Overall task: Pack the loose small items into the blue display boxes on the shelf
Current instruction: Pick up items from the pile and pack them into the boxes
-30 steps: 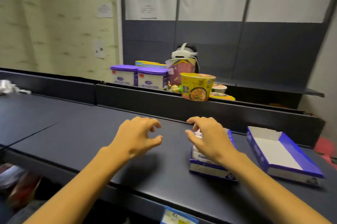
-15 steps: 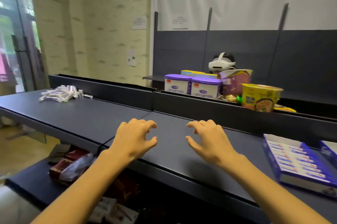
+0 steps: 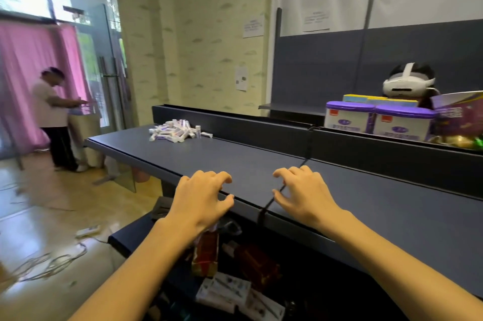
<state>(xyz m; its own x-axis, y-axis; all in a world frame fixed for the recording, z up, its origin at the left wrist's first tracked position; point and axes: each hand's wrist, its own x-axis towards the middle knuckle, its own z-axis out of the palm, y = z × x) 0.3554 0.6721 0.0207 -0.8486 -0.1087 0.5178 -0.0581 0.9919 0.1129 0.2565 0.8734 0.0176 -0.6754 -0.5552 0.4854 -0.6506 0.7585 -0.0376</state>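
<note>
Head view: your left hand [image 3: 201,197] and right hand [image 3: 303,193] hover loosely curled and empty over the shelf [image 3: 261,161], ready to gather the loose small items [image 3: 173,133] piled well ahead; no blue boxes are visible.

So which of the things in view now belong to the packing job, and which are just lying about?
Job:
- pile of loose small items on the far left of the shelf
- left hand and right hand, both holding nothing

Lying about:
- two purple-lidded tubs
- white headset
- packets on the lower shelf
</note>
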